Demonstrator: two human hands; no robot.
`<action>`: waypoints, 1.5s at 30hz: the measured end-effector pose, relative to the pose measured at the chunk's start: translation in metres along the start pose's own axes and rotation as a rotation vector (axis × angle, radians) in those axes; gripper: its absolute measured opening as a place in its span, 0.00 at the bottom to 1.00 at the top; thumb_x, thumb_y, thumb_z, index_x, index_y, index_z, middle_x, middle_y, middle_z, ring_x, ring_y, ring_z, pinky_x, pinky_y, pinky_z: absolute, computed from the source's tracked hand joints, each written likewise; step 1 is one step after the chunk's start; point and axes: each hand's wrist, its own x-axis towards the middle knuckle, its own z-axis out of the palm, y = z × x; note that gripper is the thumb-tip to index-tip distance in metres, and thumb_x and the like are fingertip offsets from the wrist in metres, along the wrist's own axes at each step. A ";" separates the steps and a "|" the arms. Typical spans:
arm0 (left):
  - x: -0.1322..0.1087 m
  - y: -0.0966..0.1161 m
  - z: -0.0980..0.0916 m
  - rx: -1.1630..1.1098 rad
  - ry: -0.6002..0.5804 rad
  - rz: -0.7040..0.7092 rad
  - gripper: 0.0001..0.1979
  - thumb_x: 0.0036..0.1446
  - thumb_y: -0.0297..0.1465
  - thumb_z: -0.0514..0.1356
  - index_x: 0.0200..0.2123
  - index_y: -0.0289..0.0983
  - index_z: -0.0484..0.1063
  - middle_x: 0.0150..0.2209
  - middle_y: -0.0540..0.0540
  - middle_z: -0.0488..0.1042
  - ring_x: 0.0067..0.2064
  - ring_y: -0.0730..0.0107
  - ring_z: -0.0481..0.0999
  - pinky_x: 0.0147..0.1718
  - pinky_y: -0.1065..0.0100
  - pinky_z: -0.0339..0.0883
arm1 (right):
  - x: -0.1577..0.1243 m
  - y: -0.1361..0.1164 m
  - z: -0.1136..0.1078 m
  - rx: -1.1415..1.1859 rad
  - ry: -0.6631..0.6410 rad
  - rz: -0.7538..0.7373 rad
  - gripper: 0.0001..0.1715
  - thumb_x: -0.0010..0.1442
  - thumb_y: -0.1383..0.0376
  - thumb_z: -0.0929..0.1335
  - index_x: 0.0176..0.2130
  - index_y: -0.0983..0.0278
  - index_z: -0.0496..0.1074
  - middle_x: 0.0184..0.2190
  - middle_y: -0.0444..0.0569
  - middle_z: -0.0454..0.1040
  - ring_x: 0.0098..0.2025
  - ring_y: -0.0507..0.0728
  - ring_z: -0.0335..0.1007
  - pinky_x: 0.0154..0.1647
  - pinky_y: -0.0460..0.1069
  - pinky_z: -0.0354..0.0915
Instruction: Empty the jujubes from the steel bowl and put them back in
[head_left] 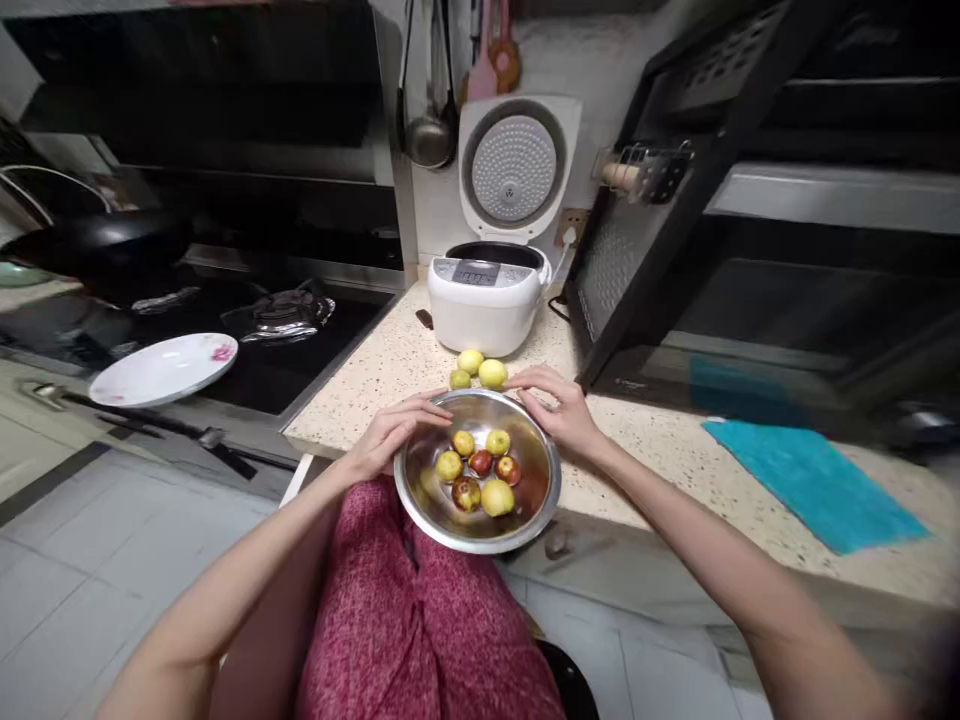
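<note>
A stainless steel bowl (476, 544) is at the counter's front edge, above my lap. Several jujubes (496, 497), yellow-green to red-brown, lie in its bottom. My left hand (394, 432) grips the bowl's left rim, fingers over the edge. On the upper right rim is my right hand (556, 405), thumb at the inside and fingers along the outside. Its fingertips come close to a pale yellow jujube (493, 374), part of a small group on the counter behind the bowl. Part of my left hand's grip is hidden.
A white rice cooker (484, 312) stands behind the loose jujubes with its lid up. Left is a gas hob (289, 312) with a wok (112, 240) and a white plate (165, 370). A black oven (787, 300) and blue cloth (817, 480) are right.
</note>
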 end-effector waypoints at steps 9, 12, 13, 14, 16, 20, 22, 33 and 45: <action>-0.007 -0.006 0.002 0.061 0.240 0.048 0.36 0.70 0.51 0.42 0.27 0.36 0.80 0.36 0.39 0.82 0.53 0.52 0.78 0.52 0.51 0.72 | -0.004 0.016 0.004 -0.120 0.014 0.031 0.12 0.67 0.70 0.64 0.46 0.60 0.76 0.43 0.52 0.78 0.49 0.60 0.72 0.51 0.58 0.69; -0.007 -0.008 -0.001 0.055 0.318 -0.037 0.42 0.69 0.56 0.38 0.18 0.37 0.75 0.34 0.39 0.82 0.51 0.52 0.79 0.51 0.52 0.72 | -0.006 0.017 0.005 -0.136 -0.019 0.022 0.13 0.67 0.71 0.64 0.47 0.61 0.75 0.44 0.52 0.77 0.49 0.61 0.71 0.52 0.59 0.69; -0.007 -0.009 -0.003 0.054 0.329 -0.051 0.43 0.69 0.56 0.36 0.17 0.37 0.73 0.34 0.39 0.82 0.51 0.52 0.79 0.51 0.52 0.72 | -0.006 0.017 0.006 -0.141 -0.027 0.017 0.13 0.67 0.71 0.63 0.47 0.61 0.74 0.44 0.52 0.76 0.50 0.61 0.71 0.52 0.59 0.69; -0.007 -0.010 -0.006 0.049 0.341 -0.068 0.44 0.68 0.56 0.34 0.15 0.38 0.72 0.34 0.39 0.82 0.51 0.52 0.79 0.51 0.52 0.72 | -0.007 0.017 0.007 -0.147 -0.031 0.012 0.13 0.67 0.71 0.63 0.47 0.61 0.74 0.44 0.53 0.76 0.50 0.61 0.71 0.52 0.59 0.69; -0.007 -0.012 -0.013 0.034 0.369 -0.111 0.45 0.67 0.58 0.32 0.13 0.39 0.69 0.34 0.39 0.82 0.52 0.52 0.79 0.53 0.52 0.71 | -0.007 0.017 0.007 -0.160 -0.033 0.003 0.13 0.67 0.71 0.63 0.48 0.61 0.74 0.45 0.53 0.76 0.50 0.61 0.70 0.52 0.59 0.69; -0.010 -0.015 -0.026 -0.001 0.440 -0.187 0.46 0.64 0.62 0.33 0.10 0.40 0.67 0.36 0.39 0.83 0.53 0.50 0.78 0.56 0.51 0.69 | -0.006 0.016 0.007 -0.198 -0.035 -0.011 0.13 0.67 0.71 0.63 0.48 0.62 0.73 0.45 0.54 0.75 0.50 0.62 0.70 0.52 0.59 0.69; -0.013 -0.016 -0.031 0.002 0.474 -0.198 0.46 0.64 0.62 0.33 0.09 0.40 0.67 0.36 0.39 0.83 0.53 0.50 0.78 0.57 0.51 0.68 | -0.006 0.016 0.007 -0.214 -0.048 -0.005 0.13 0.67 0.71 0.64 0.48 0.62 0.73 0.45 0.54 0.75 0.50 0.62 0.70 0.51 0.59 0.70; -0.018 -0.017 -0.037 -0.015 0.526 -0.322 0.42 0.65 0.59 0.38 0.26 0.39 0.82 0.54 0.43 0.79 0.64 0.48 0.70 0.68 0.49 0.56 | -0.008 0.015 0.011 -0.211 -0.339 0.020 0.19 0.64 0.64 0.71 0.54 0.59 0.72 0.51 0.52 0.75 0.52 0.62 0.73 0.51 0.59 0.72; -0.019 -0.014 -0.024 -0.032 0.373 -0.263 0.41 0.66 0.59 0.39 0.31 0.40 0.84 0.56 0.43 0.78 0.69 0.46 0.62 0.70 0.44 0.49 | -0.002 0.008 0.011 -0.027 -0.030 0.106 0.18 0.62 0.67 0.69 0.52 0.61 0.70 0.46 0.52 0.77 0.45 0.60 0.75 0.47 0.56 0.73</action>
